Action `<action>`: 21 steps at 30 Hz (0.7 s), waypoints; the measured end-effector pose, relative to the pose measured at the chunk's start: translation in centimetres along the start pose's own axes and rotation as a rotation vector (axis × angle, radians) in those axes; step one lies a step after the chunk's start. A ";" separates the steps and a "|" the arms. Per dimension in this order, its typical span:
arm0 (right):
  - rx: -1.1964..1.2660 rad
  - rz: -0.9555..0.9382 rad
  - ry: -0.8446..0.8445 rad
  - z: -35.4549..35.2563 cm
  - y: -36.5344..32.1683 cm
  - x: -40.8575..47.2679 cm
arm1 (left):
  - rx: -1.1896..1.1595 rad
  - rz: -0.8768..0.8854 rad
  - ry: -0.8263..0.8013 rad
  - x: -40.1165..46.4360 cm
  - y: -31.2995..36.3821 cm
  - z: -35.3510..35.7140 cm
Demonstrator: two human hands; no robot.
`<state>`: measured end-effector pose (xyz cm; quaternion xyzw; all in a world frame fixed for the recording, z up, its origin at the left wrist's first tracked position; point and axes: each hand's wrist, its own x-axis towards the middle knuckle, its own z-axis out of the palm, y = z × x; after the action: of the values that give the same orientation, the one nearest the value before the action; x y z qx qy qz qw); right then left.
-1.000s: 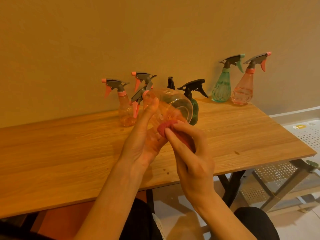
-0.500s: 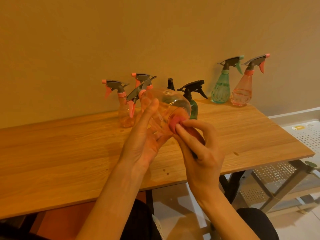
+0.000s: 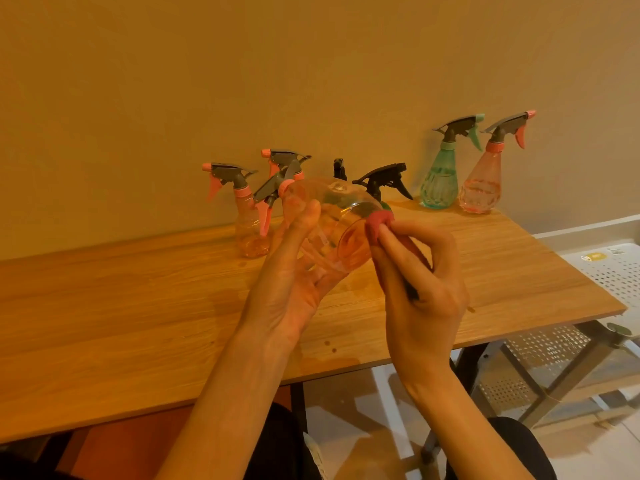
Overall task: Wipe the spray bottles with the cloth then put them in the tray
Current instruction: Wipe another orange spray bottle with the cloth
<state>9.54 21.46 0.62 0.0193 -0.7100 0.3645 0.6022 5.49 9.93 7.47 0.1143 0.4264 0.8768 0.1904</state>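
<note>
the clear pink spray bottle (image 3: 332,226) lies tilted on its side in the air above the table (image 3: 138,306), its round base facing the camera and its grey trigger head (image 3: 273,188) pointing away to the left. the left hand (image 3: 294,271) cradles it from below, palm up, thumb pressed along the near side, fingers curled round the far side in a firm grip. the right hand (image 3: 415,282) pinches a bunched red cloth (image 3: 379,220) between thumb and fingertips and holds it against the upper right rim of the bottle's base. both forearms rise from the lower edge of the view. behind, near the wall, stand two pink bottles (image 3: 247,216) on the left, a dark green bottle (image 3: 381,183) just behind the cloth, and a teal bottle (image 3: 438,178) beside another pink one (image 3: 481,188) near the table's right edge. a white perforated tray (image 3: 616,271) sits past that edge, lower down.
</note>
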 end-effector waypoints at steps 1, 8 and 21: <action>-0.008 0.001 -0.007 0.0 0.0 -0.4 | 0.005 0.008 0.011 0.1 -0.1 0.0; 0.035 -0.040 -0.082 0.6 -1.9 -1.6 | 0.121 -0.036 0.001 0.9 -0.3 -1.2; 0.293 0.516 0.040 -0.3 -1.9 -0.3 | 0.138 0.062 0.047 0.6 -0.9 -1.0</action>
<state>10.79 20.12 1.25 -0.0819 -0.6193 0.6045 0.4943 4.76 9.94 6.19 0.1195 0.4863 0.8534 0.1445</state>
